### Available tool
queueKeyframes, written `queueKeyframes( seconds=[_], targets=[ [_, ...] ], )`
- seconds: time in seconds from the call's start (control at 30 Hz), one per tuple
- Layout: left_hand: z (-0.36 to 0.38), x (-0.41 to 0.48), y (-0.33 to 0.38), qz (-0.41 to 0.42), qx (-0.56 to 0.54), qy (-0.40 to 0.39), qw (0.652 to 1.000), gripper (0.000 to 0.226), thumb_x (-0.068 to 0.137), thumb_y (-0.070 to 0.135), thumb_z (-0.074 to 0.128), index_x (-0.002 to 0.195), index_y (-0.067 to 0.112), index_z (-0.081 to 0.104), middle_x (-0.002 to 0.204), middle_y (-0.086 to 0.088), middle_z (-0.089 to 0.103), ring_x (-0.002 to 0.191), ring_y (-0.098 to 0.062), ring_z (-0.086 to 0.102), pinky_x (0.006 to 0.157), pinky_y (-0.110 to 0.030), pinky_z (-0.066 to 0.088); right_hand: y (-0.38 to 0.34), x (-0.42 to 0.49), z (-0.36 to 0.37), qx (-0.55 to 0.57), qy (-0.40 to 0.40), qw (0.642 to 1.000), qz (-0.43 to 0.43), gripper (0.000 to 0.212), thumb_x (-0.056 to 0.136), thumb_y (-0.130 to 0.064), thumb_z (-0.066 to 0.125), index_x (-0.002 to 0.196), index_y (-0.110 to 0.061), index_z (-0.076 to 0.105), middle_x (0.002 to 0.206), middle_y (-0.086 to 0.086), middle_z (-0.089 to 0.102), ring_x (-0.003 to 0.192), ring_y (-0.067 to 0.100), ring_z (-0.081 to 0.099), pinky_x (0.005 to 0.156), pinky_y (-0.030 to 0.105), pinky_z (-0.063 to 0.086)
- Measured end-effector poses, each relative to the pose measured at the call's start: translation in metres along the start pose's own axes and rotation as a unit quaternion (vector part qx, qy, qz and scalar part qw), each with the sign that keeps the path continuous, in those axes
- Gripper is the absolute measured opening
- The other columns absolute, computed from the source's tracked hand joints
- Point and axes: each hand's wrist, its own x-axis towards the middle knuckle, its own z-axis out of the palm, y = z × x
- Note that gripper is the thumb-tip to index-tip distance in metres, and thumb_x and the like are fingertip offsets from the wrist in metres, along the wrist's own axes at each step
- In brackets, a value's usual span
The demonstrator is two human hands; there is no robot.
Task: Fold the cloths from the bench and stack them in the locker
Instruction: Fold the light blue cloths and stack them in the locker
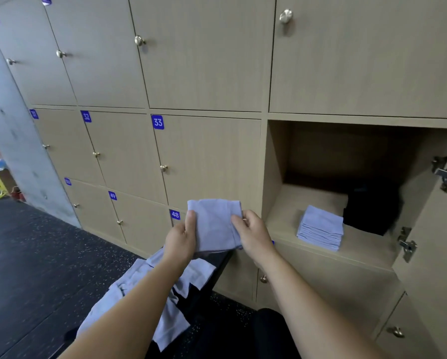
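Both hands hold a folded pale blue cloth in the air in front of the closed lockers. My left hand grips its left edge with the thumb on top. My right hand pinches its right edge. To the right, the open locker holds a neat stack of folded pale blue cloths on its floor. Below my arms, several unfolded pale blue cloths lie spread over the dark bench.
A black bundle sits in the open locker behind the stack. The locker's door stands open at the far right, hinges showing. Closed numbered lockers fill the wall. Dark speckled floor lies to the left, beside a concrete pillar.
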Motion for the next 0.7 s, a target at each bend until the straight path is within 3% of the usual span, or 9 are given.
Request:
queueKeyframes(
  seconds=[0.13,0.23,0.33,0.5,0.63,0.7],
  targets=[
    [0.017,-0.009,0.005,0.050,0.044,0.013,0.998,0.053,0.100,0.051,0.036,0.074,0.005,0.042,0.062,-0.007,0.047,0.056,-0.030,0.053,0.059,-0.039,0.048,0.002,-0.005,-0.010,-0.068,0.064,0.995,-0.038,0.029,0.095,-0.028,0.054,0.072,-0.016,0.043,0.064,-0.005,0.043,0.061,0.011,0.038,0.057,0.030,0.032],
    [0.032,-0.015,0.009,0.064,0.081,0.038,0.994,0.043,0.101,0.043,0.038,0.070,0.014,0.034,0.064,-0.001,0.043,0.059,-0.023,0.043,0.057,-0.037,0.038,0.008,-0.009,-0.021,-0.120,0.133,0.982,-0.058,0.031,0.096,-0.024,0.053,0.069,-0.015,0.039,0.062,-0.005,0.041,0.060,0.012,0.036,0.057,0.032,0.029],
    [0.049,-0.017,0.008,0.063,0.128,0.032,0.989,0.042,0.101,0.043,0.038,0.070,0.015,0.036,0.066,-0.002,0.047,0.066,-0.026,0.046,0.057,-0.035,0.030,0.016,-0.015,-0.037,-0.166,0.167,0.971,-0.050,0.037,0.096,-0.026,0.052,0.065,-0.020,0.032,0.060,-0.007,0.039,0.057,0.011,0.035,0.054,0.032,0.027],
    [0.086,-0.019,0.016,0.068,0.053,-0.065,0.994,0.040,0.099,0.035,0.048,0.069,0.009,0.047,0.063,0.000,0.048,0.060,-0.016,0.043,0.054,-0.029,0.031,0.030,-0.015,-0.084,-0.225,0.213,0.951,-0.009,0.041,0.094,-0.035,0.054,0.062,-0.021,0.032,0.058,-0.007,0.039,0.055,0.011,0.036,0.051,0.029,0.025],
    [0.121,-0.016,0.017,0.003,-0.063,-0.196,0.979,0.030,0.099,0.026,0.052,0.080,0.005,0.061,0.071,-0.002,0.058,0.066,-0.015,0.052,0.059,-0.021,0.041,0.043,-0.014,-0.126,-0.223,0.243,0.943,0.040,0.041,0.092,-0.033,0.055,0.060,-0.020,0.033,0.056,-0.006,0.039,0.058,0.016,0.038,0.055,0.033,0.028],
    [0.140,-0.015,0.017,-0.031,-0.098,-0.250,0.963,0.025,0.099,0.018,0.054,0.081,0.002,0.061,0.076,-0.006,0.063,0.071,-0.019,0.060,0.064,-0.024,0.049,0.053,-0.011,-0.146,-0.239,0.243,0.937,0.069,0.040,0.091,-0.029,0.053,0.059,-0.018,0.032,0.055,-0.004,0.038,0.060,0.019,0.039,0.056,0.033,0.029]
  ],
)
